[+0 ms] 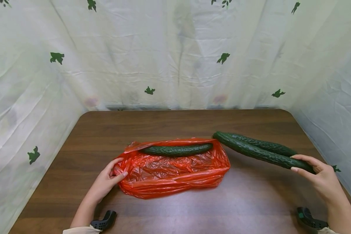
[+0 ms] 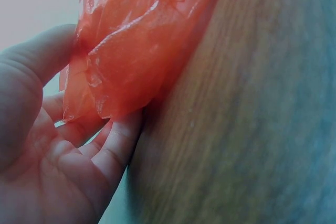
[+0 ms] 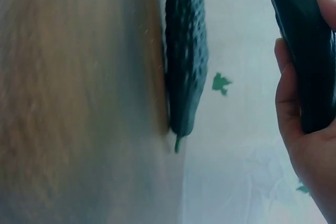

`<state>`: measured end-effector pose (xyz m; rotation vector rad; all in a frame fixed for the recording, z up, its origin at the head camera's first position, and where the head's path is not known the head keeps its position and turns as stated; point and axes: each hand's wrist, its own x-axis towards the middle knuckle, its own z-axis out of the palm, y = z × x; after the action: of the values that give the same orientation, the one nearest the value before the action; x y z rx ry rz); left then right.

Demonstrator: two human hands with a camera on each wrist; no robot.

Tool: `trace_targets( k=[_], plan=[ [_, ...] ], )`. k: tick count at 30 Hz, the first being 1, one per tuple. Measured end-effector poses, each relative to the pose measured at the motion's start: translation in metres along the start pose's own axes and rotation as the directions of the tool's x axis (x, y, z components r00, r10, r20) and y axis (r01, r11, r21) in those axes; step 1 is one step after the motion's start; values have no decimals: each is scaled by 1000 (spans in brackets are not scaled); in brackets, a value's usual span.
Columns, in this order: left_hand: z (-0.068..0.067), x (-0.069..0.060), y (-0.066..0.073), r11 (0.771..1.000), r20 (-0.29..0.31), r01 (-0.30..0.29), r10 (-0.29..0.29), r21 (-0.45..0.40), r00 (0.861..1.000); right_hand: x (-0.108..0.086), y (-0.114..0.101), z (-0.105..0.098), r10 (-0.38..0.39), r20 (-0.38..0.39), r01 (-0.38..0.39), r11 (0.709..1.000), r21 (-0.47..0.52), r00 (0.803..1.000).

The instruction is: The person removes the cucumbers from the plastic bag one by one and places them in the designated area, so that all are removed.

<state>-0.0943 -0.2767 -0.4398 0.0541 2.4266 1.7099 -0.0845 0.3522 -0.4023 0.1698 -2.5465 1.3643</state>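
An orange-red plastic bag point(image 1: 175, 182) lies on the table with its mouth spread wide, and one cucumber point(image 1: 178, 150) rests inside along the far side. My left hand point(image 1: 105, 182) pinches the bag's left end between thumb and fingers; the left wrist view shows the thin plastic point(image 2: 131, 51) in that grip. My right hand point(image 1: 324, 177) grips a second cucumber point(image 1: 263, 154) by its near right end, raised and slanting up to the left. Its far tip is just by the bag's upper right corner. Behind it, a third cucumber point(image 3: 185, 56) lies on the table.
The brown wooden table point(image 1: 175, 125) has rounded far corners. White curtains point(image 1: 175, 65) with green leaf prints hang behind it and at both sides. A dark wrist device point(image 1: 104, 221) sits by each wrist.
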Motion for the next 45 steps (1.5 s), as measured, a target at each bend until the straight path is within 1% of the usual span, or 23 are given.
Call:
trace_targets(
  k=[5,7,12,17,26,32,38,45],
  plan=[
    [0,1,-1,1000,-5,5,-5,-10,1000,-2,11,-2,61,15,-60,997,-47,998],
    [0,1,-1,1000,-2,-2,2,-9,1000,-1,15,-3,76,27,-74,995,-70,997],
    [0,0,-1,1000,-2,-6,6,-7,1000,1,23,-3,115,92,-107,991,-85,989],
    [2,-1,1,1000,-2,-5,5,-19,1000,5,27,-3,141,156,-133,989,-63,978],
    [2,-1,2,1000,0,-5,5,-18,1000,16,33,-5,151,198,-127,984,-128,969],
    [1,-2,3,1000,0,-2,2,-20,1000,22,37,-5,133,199,-96,978,-186,971],
    [1,-1,3,1000,3,4,-4,-8,1000,24,40,-3,134,203,-96,978,-186,970],
    [1,-1,2,1000,-1,6,-6,-4,1000,25,43,2,106,186,-74,983,-170,977]
  ],
)
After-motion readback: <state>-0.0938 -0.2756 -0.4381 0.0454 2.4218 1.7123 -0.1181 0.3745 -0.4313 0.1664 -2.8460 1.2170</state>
